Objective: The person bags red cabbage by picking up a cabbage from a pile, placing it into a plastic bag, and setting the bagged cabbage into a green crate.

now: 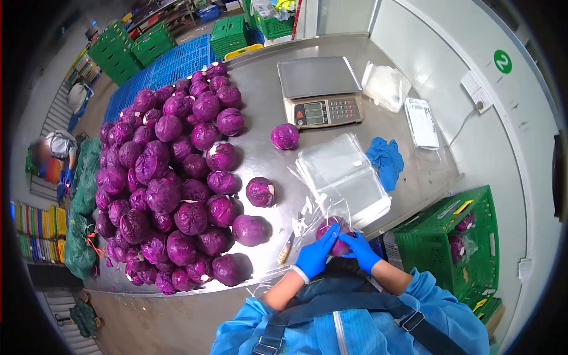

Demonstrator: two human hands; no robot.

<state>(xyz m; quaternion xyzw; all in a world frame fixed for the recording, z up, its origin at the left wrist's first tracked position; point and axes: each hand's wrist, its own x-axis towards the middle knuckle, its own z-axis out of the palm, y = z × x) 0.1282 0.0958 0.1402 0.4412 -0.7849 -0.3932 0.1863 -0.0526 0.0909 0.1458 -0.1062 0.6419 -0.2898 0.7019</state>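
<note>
At the table's near edge I hold a red cabbage (339,247) close to my body, with clear plastic film around its upper side. My left hand (316,255), in a blue glove, is closed against the cabbage's left side. On the other side my right hand (361,251), gloved too, presses against it. A stack of clear plastic bags (349,174) lies just beyond the hands. Left of them are a wooden-handled knife (285,252) and white plastic scraps (302,220).
A large heap of red cabbages (168,177) covers the left of the metal table (260,71). A weighing scale (322,92) stands at the back, with a crumpled blue glove (386,163) nearer. Right of me, a green crate (438,236) holds bagged cabbages. Another person (59,148) is far left.
</note>
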